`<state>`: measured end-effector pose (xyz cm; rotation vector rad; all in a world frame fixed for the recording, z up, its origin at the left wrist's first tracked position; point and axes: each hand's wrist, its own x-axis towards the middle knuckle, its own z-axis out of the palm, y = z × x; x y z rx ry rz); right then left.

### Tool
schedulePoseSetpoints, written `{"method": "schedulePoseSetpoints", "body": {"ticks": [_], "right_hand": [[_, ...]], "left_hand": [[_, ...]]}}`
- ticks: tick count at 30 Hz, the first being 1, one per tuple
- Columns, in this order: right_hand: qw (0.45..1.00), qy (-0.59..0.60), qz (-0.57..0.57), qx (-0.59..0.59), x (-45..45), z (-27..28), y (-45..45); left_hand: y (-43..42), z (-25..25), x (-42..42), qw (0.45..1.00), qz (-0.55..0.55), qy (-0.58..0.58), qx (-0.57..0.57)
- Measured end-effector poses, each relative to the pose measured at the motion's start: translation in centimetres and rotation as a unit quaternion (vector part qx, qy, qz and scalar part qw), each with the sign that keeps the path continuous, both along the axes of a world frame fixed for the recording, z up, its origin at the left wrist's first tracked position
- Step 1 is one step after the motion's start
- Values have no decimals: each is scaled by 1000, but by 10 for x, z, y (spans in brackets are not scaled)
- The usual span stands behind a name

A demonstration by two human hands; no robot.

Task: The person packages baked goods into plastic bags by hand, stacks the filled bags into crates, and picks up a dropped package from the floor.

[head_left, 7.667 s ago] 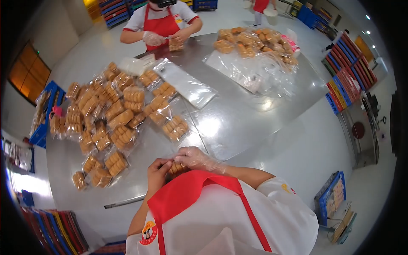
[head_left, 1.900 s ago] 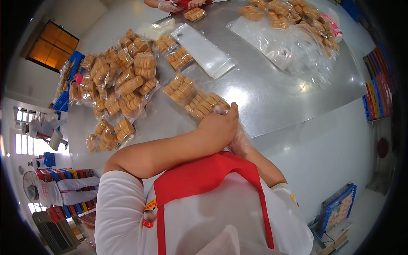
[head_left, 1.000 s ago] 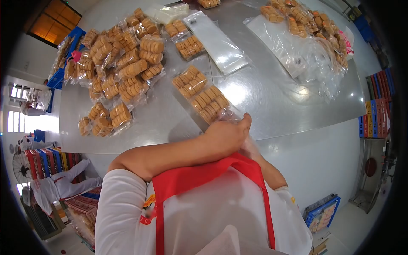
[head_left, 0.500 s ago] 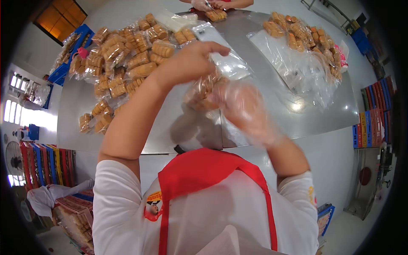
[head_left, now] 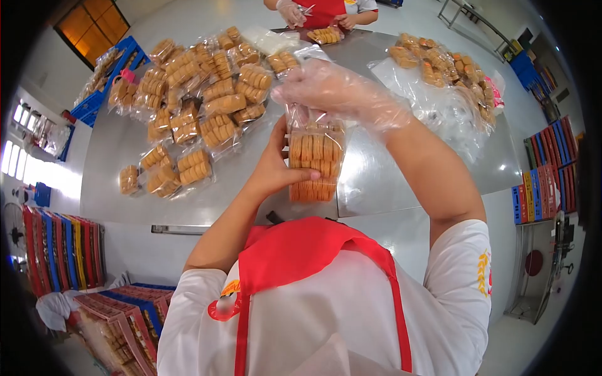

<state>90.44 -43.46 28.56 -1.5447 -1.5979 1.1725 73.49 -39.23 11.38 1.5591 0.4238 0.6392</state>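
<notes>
A clear plastic bag of biscuits (head_left: 315,150), packed in stacked rows, is upright in front of my chest over the steel table. My left hand (head_left: 276,164), bare, is closed around its left side, the thumb lying across the front. At the top end of the bag is my right hand (head_left: 342,94) in a clear plastic glove. Its fingers are bent and closed at the bag's upper plastic, and their tips are partly hidden behind the hand.
Many filled biscuit bags (head_left: 216,100) lie heaped on the left of the steel table (head_left: 401,182). Flat empty bags (head_left: 420,106) and loose biscuits (head_left: 473,78) are at right. Opposite, a co-worker's gloved hand (head_left: 291,12) holds scissors near another bag. Stacked crates (head_left: 63,247) stand at left.
My left hand has come down and now grips the bag's side. The blurred right hand has risen to its top. The bag now stands upright, facing me. The co-worker has come further into view.
</notes>
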Motion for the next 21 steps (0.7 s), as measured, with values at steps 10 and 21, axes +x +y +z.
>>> {"method": "schedulePoseSetpoints", "body": {"ticks": [10,21], "right_hand": [[983,-77,112,-119,2,-27,-13],[914,-363,183,7,-39,-33,-62]], "left_hand": [[6,18,-17,997,23,-65,26],[-6,39,-19,987,27,-63,148]]}}
